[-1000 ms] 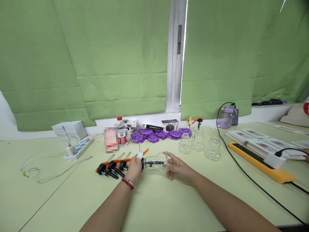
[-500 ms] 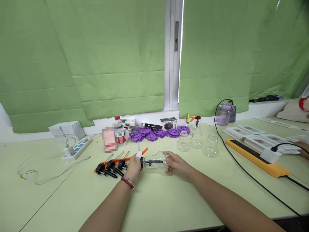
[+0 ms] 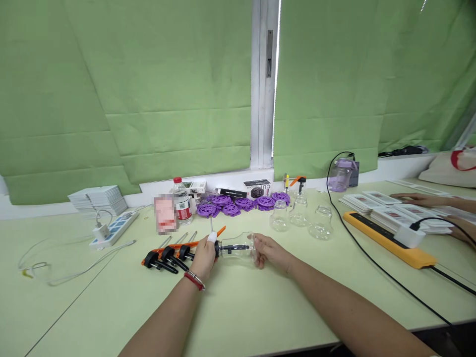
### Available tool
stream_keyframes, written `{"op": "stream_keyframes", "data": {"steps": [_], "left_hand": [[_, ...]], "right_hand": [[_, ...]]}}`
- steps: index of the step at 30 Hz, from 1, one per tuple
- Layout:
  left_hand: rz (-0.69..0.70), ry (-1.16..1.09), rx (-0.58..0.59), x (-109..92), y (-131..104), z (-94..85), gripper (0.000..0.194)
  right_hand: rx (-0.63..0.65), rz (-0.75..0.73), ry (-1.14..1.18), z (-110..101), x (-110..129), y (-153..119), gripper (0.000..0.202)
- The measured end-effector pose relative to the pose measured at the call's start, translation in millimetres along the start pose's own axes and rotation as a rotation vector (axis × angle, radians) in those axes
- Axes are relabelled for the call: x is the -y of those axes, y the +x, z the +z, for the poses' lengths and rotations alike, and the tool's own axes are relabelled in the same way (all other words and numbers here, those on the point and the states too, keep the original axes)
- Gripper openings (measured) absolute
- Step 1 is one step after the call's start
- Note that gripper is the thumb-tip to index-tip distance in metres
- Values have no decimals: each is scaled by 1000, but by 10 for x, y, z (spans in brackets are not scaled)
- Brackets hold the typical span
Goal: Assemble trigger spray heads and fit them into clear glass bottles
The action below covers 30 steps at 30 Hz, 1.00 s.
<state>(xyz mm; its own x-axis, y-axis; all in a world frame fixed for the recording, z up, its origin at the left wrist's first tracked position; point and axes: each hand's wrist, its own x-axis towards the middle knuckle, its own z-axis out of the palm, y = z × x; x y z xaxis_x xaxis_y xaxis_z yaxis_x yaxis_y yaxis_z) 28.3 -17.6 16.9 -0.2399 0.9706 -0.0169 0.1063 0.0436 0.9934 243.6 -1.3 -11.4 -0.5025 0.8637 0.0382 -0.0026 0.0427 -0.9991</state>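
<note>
Colleague: Please tell me, where is the bottle which the person handles?

Me: From my distant seat I see the clear bottle (image 3: 241,254) in front of the person, over the table (image 3: 241,307), lying on its side between both hands. Its neck points to the left, and a black stem (image 3: 238,247) is inside it.

Colleague: And how are the fingers?

Me: The left hand (image 3: 203,257) is curled around the black cap (image 3: 217,249) at the neck. The right hand (image 3: 269,253) grasps the wide base. (Whether the bottle touches the surface below or is lifted a little, I cannot tell.)

Colleague: What is near the hands?

Me: Just beside the left one, three black tops (image 3: 169,255) lie in a row, together with metal rods (image 3: 192,238) and orange strips (image 3: 222,231). Farther back, three clear jars (image 3: 320,228) stand upright near each other, and to their left lie many purple discs (image 3: 243,204).

Colleague: Is somebody else there?

Me: Yes, at the right side another person's hand (image 3: 411,199) is by the white cards (image 3: 388,218), well apart from the bottle.
</note>
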Motion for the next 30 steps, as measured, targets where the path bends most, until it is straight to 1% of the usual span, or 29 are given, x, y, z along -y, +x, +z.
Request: {"op": "stream_keyframes", "data": {"steps": [3,5,8,9,12,15,17,19,21,24,25,27,29,30], "left_hand": [[-23,-4,3,-3,-10,4,31],[-41,5,-1,-15,-8,-10,32],[-54,9,-1,-37,-6,-29,32],[-57,8,0,-42,-8,-30,32],[-60,-2,2,-45,-18,-15,32],[-65,-17,3,-32,-26,7,32],[-73,-21,4,-22,-24,15,31],[-82,-22,5,-17,-15,10,30],[-79,-25,1,-17,-1,-3,30],[-78,-34,-21,-22,13,-21,33],[-76,-39,-25,-22,13,-21,33],[-47,-40,-20,-23,5,-14,33],[-1,-29,-4,-20,-7,-3,31],[15,-20,5,-19,-11,0,31]], "right_hand": [[17,33,-39,-3,-1,-2,64],[25,10,-45,-11,27,-24,67],[41,-81,-53,-19,67,-50,86],[49,-102,-57,-18,71,-51,89],[58,-88,-50,-4,50,-35,81],[30,-42,-35,23,13,-15,68],[10,-11,-36,39,3,-14,66],[13,24,-40,45,17,-27,69],[29,17,-42,41,53,-50,72],[30,-91,-44,30,104,-68,85],[24,-117,-45,29,108,-64,87],[2,-102,-41,31,88,-38,77],[-11,-30,-43,36,44,-3,66],[-14,2,-50,39,22,10,65]]}}
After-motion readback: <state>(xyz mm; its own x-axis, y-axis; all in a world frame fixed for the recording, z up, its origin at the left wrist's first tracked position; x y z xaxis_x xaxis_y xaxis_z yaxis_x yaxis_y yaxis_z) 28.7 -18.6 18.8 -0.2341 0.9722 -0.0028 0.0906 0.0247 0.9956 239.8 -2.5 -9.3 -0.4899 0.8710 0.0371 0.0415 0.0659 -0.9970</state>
